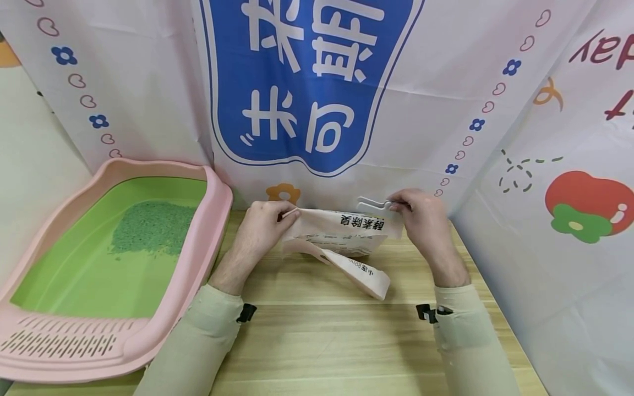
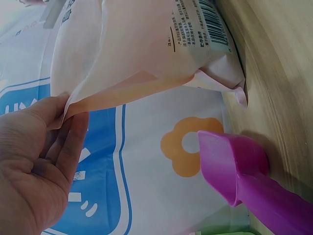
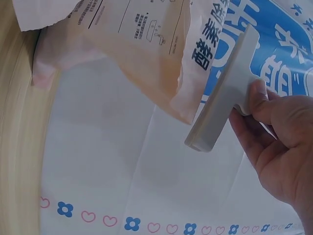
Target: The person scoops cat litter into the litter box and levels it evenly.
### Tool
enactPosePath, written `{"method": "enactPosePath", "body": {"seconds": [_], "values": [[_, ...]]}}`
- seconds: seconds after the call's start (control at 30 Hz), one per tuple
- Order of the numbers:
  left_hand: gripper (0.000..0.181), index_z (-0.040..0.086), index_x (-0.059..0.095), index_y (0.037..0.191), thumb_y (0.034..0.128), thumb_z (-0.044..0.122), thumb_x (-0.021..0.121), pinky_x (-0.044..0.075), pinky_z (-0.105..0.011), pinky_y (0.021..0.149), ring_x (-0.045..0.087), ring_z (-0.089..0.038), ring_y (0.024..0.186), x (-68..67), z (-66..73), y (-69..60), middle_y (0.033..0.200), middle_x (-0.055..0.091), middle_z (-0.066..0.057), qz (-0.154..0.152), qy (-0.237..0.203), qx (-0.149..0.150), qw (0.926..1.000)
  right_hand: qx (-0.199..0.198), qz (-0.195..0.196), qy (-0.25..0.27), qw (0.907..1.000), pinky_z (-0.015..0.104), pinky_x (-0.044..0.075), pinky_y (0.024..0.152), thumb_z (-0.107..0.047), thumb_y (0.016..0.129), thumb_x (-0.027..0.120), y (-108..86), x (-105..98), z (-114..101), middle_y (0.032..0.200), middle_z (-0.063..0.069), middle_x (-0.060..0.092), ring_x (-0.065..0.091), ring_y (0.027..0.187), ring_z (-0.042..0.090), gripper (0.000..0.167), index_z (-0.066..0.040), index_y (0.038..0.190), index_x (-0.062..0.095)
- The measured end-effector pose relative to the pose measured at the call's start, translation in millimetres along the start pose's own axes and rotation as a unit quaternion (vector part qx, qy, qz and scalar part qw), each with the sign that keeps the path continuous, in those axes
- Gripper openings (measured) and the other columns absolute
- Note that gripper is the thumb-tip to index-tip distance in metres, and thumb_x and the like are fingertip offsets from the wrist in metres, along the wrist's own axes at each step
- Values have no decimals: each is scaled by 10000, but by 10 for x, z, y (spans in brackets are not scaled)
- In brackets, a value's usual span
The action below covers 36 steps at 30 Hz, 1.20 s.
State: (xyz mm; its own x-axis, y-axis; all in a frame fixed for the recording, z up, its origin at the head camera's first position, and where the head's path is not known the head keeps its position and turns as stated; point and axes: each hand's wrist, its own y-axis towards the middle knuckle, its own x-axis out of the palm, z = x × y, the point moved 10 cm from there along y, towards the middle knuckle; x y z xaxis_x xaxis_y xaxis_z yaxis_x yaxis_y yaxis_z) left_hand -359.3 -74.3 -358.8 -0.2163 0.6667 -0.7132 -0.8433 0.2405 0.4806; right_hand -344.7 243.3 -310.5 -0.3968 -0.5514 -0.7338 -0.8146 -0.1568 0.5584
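Note:
A pale pink printed bag [image 1: 342,225] stands on the wooden table in front of the backdrop. My left hand [image 1: 262,228] pinches its upper corner between thumb and fingers, and the left wrist view shows this hand [image 2: 41,152] at the bag's edge. A loose printed flap [image 1: 364,275] of the bag hangs out toward me. In my right hand [image 1: 421,220] I grip a white bag-sealing clip [image 3: 227,93] by its handle. The clip's long bar lies close to the bag's other top corner; whether it touches the bag I cannot tell.
On the left stands a pink litter box [image 1: 220,214] with a green inside, where green litter [image 1: 148,228] is heaped toward the back. A purple scoop [image 2: 234,169] is near the bag's left side. Printed cloth [image 1: 416,121] walls off the back and right.

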Motion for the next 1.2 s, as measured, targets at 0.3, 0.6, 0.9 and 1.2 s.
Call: {"method": "enactPosePath", "body": {"seconds": [0.3, 0.6, 0.9, 1.2], "values": [[126, 128, 910, 1074, 1121, 206, 822, 476, -325, 681, 617, -167, 678, 3, 7, -5, 900, 856, -55, -32, 15, 20, 10000, 50, -541, -12, 9985, 579, 702, 992, -13, 1047, 824, 9, 208, -107, 1187, 197, 884, 855, 1126, 420, 106, -14, 1139, 876], [133, 135, 911, 1069, 1124, 213, 819, 451, -314, 662, 599, -157, 670, 3, 2, -2, 877, 842, -47, -44, -30, 6, 10000, -355, -571, -282, 9973, 544, 717, 954, -23, 1023, 859, -20, 364, -259, 1131, 172, 892, 873, 1072, 389, 81, -17, 1102, 875], [146, 128, 916, 1091, 1136, 208, 804, 444, -306, 645, 584, -146, 648, 18, 52, 6, 897, 860, -61, -46, -81, 108, 9999, -270, -717, -572, 9954, 536, 717, 940, -58, 1026, 863, -58, 476, -234, 1140, 144, 896, 874, 1074, 366, 84, -42, 1108, 874], [147, 154, 911, 1071, 1139, 220, 799, 390, -294, 605, 505, -115, 609, 77, 63, 17, 753, 750, -11, -71, -104, 91, 9999, -130, -929, -423, 9947, 525, 718, 898, -69, 1035, 863, -115, 553, -126, 1133, 139, 890, 873, 1034, 346, 74, -40, 1103, 863]]}}
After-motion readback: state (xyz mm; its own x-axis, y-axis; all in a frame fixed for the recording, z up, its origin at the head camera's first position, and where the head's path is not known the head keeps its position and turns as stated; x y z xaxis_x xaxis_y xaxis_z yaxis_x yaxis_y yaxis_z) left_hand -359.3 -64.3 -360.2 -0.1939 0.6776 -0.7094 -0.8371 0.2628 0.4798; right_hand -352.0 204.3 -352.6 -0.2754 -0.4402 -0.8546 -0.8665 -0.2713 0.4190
